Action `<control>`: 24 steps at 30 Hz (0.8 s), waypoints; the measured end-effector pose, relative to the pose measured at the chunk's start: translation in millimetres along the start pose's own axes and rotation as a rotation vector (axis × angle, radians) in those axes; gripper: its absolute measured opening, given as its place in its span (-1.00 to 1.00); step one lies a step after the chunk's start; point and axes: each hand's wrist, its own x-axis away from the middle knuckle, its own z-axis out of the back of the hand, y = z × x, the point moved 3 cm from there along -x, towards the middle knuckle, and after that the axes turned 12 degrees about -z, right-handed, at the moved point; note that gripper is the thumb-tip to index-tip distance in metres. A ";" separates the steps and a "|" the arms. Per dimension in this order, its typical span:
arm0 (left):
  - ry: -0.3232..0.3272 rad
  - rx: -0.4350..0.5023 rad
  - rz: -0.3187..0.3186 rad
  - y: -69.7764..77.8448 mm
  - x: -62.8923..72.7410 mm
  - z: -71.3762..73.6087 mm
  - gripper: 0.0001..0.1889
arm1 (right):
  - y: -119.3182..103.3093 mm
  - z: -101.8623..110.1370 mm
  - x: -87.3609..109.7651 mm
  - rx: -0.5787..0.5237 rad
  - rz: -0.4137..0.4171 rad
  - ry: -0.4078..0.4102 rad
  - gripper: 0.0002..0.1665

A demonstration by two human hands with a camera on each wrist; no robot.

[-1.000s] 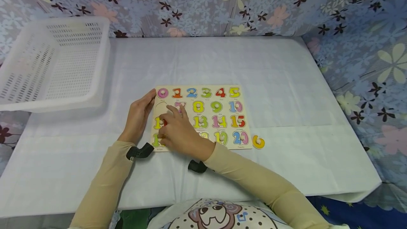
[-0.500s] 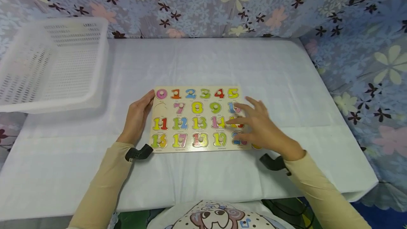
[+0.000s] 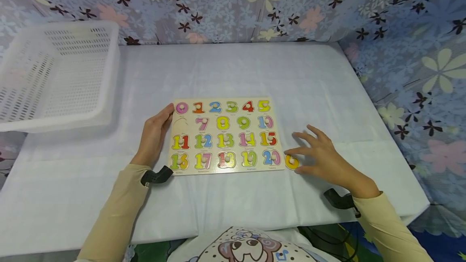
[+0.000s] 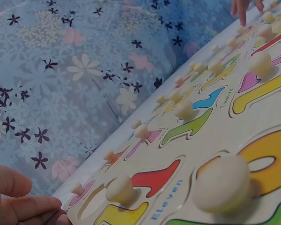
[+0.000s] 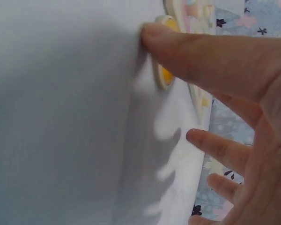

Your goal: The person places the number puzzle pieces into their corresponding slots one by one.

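A wooden number puzzle board [image 3: 191,128] lies flat on the table, its colourful number pieces topped with round knobs. One recess [image 3: 180,125], at the left of the second row, holds no piece. My left hand [image 3: 154,134] rests against the board's left edge, fingers extended at the upper corner. Just off the board's lower right corner lies an orange number 6 piece [image 3: 292,165]. My right hand [image 3: 325,161] is spread beside it, with index fingertip and thumb at opposite sides of the piece. In the right wrist view, the thumb [image 5: 192,51] partly hides the piece.
A white perforated plastic basket [image 3: 105,118] stands at the table's back left. White cloth [image 3: 233,68] covers the table, and flowered fabric [image 3: 218,7] hangs behind and at the right. Dark wrist cameras [image 3: 156,175] are strapped to both wrists.
My right hand has left the board's left side, crossed over it to the right and come down at the 6 piece. The left hand keeps its place at the edge.
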 end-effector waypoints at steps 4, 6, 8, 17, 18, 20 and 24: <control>0.013 -0.016 0.009 -1.1 0.2 0.7 -0.49 | -0.5 3.7 -3.3 0.010 0.004 0.020 -0.45; 0.014 -0.027 0.008 -1.2 0.2 0.5 -0.49 | -1.2 11.0 -7.9 0.019 0.015 0.058 -0.46; 0.014 -0.034 0.006 -1.3 0.1 0.3 -0.49 | -5.2 20.4 -17.0 0.028 0.034 0.110 -0.48; 0.006 -0.044 -0.003 0.8 -1.5 1.3 -0.49 | -116.6 6.8 -120.0 0.123 0.188 0.110 -0.53; 0.005 -0.046 -0.004 0.9 -1.4 1.7 -0.49 | -133.3 -0.5 -133.7 0.149 0.201 0.085 -0.53; 0.002 -0.047 -0.004 0.9 -1.0 2.3 -0.50 | -163.1 -15.8 -158.9 0.213 0.216 0.045 -0.50; -0.013 -0.051 -0.003 0.4 -0.8 1.3 -0.52 | -201.4 -42.8 -195.4 0.363 0.232 0.020 -0.41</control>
